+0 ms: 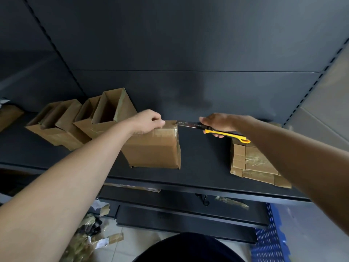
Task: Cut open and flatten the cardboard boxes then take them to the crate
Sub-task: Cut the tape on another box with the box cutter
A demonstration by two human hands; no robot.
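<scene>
Brown corrugated cardboard takes up the left part of the dark grey metal shelf [204, 157], where a cluster of open-topped boxes [66, 125] stands packed together, sides touching. Their flaps point upward and clear tape glints on their lower faces.

Just right of them, near the middle of the shelf, stands the closed brown cardboard box [156, 150]. It is upright and squarish, its near face plain. A band of glossy tape runs across its top and down the right-hand corner, and its bottom left edge is lifted a little off the shelf. The left hand [148, 121] reaches over this box from the left and grips its top far edge, fingers curled over it and thumb towards the right.

At the box's upper right corner sits the tip of a yellow-handled utility knife [211, 129], its long silver blade extended and lying nearly level, touching the taped edge. The right hand [221, 123] holds the knife with its fingers wrapped round the handle, whose yellow tail sticks out behind the palm.

Further right, partly under the right forearm, a low stack of flattened cardboard pieces [253, 163] lies on the shelf, taped and overhanging its front edge.

Below, torn tape and cardboard scraps [90, 233] litter the pale floor at the left, and a blue perforated plastic crate [268, 239] shows at the lower right.
</scene>
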